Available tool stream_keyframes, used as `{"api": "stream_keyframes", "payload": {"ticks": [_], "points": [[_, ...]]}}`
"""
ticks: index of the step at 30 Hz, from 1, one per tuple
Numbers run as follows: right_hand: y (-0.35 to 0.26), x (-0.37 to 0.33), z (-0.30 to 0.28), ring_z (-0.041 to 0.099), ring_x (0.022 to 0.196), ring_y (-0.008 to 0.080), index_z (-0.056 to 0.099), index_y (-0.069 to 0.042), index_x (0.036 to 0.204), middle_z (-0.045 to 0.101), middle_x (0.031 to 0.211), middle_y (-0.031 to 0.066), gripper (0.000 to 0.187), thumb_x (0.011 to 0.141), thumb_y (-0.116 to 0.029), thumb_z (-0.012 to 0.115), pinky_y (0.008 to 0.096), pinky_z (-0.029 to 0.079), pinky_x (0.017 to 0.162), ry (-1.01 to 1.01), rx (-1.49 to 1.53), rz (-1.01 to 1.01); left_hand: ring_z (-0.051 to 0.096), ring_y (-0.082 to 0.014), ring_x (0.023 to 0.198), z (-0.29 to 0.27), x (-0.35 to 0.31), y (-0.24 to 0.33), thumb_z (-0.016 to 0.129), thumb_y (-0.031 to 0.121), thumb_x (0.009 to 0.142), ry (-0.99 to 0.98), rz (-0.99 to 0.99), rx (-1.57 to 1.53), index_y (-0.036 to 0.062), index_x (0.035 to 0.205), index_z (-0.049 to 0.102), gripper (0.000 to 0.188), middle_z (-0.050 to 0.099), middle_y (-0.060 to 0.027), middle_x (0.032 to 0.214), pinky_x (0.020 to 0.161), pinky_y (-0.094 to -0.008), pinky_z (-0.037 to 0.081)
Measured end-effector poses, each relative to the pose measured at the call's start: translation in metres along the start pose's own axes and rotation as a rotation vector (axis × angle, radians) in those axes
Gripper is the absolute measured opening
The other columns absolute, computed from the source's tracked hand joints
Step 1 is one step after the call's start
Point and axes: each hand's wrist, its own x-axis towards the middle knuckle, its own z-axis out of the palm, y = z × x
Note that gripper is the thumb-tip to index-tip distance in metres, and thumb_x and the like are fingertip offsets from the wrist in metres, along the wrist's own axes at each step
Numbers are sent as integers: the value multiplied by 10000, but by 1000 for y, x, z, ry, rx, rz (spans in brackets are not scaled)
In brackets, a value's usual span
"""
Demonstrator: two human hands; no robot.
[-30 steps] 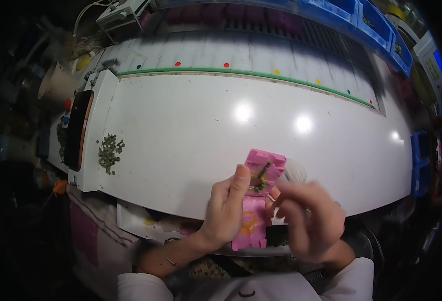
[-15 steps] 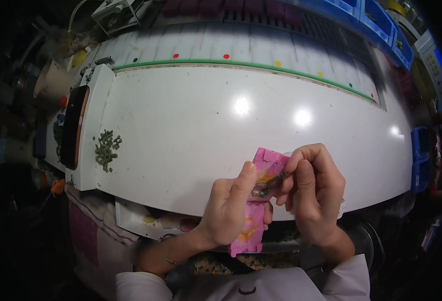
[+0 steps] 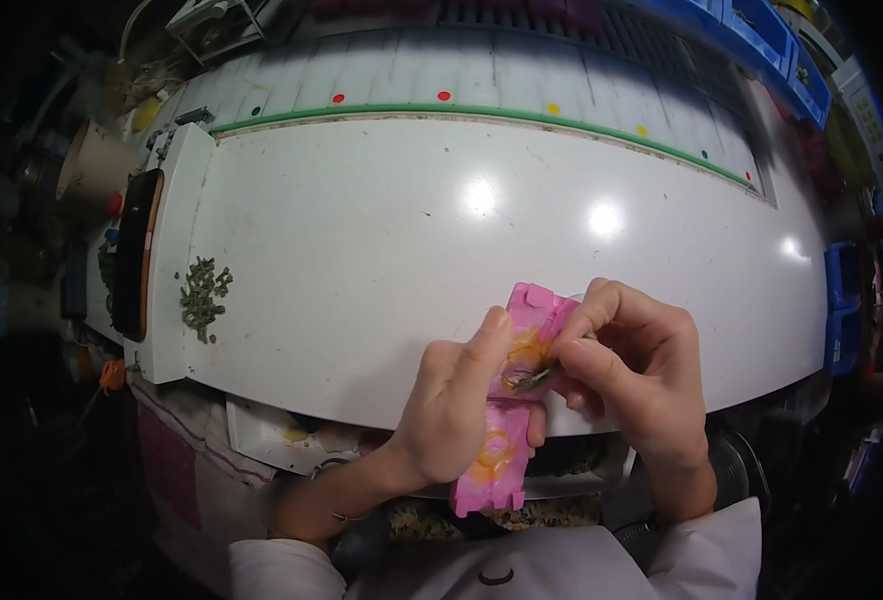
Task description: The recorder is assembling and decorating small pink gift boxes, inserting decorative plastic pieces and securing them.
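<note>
A pink rubber mold (image 3: 529, 322), stained orange-yellow at its middle, is spread open in front of me, its lower flap (image 3: 491, 462) hanging toward my body. My left hand (image 3: 445, 412) grips it, thumb along the left edge and fingers behind. A small dark green wax piece (image 3: 533, 380) shows over the mold's hollow. Thumb and forefinger of my right hand (image 3: 646, 380) are pinched together at the mold's right edge, on the end of that green piece. How much of it the fingers cover cannot be seen.
A heap of small green wax pieces (image 3: 203, 298) lies on the white tabletop (image 3: 341, 240) at left. Beside it a dark phone (image 3: 139, 255) leans on the raised table edge. Blue bins (image 3: 841, 305) stand at right. A green strip (image 3: 381, 112) with coloured dots borders the far side.
My right fingers have shifted slightly left and lower over the mold. The green piece has turned and now lies darker across the hollow. My left hand keeps its hold.
</note>
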Motion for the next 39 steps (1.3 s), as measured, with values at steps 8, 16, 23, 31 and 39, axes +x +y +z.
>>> {"api": "stream_keyframes", "payload": {"ticks": [8, 16, 23, 31, 39], "points": [[9, 0, -14, 575, 580, 96, 608, 83, 888, 595, 728, 97, 84, 848, 33, 553, 175, 449, 469, -66, 256, -18, 572, -131, 596, -8, 2, -1, 231, 377, 992, -30, -154, -122, -83, 933, 585, 583, 601, -106, 728, 569, -261, 475], [20, -20, -5, 585, 633, 129, 647, 7, 1055, 586, 840, 119, 365, 724, 151, 591, 221, 479, 508, 110, -432, -460, 541, -84, 744, -1, -11, -1, 582, 196, 897, -5, 125, -140, -44, 995, 606, 259, 592, -47, 851, 728, -214, 436], [27, -24, 0, 567, 575, 177, 649, 31, 999, 576, 739, 103, 317, 686, 53, 692, 251, 454, 487, 265, -874, -754, 569, -98, 819, 2, -7, 0, 637, 23, 816, 81, 236, 202, -22, 889, 628, 86, 597, -65, 874, 743, -231, 445], [21, -35, -5, 548, 529, 189, 620, 22, 874, 578, 673, 92, 121, 754, 20, 630, 245, 420, 461, 121, -959, -596, 562, -116, 783, 8, -14, 1, 635, -26, 770, 84, 334, 374, -21, 843, 635, 73, 588, -79, 858, 719, -229, 437], [14, -40, -18, 485, 575, 91, 557, 4, 731, 535, 611, 32, 291, 943, -175, 468, 252, 382, 534, -130, -92, 335, 565, -120, 737, 8, -17, -3, 663, -35, 731, 71, 376, 497, -3, 811, 648, 87, 598, -78, 826, 675, -230, 440]]}}
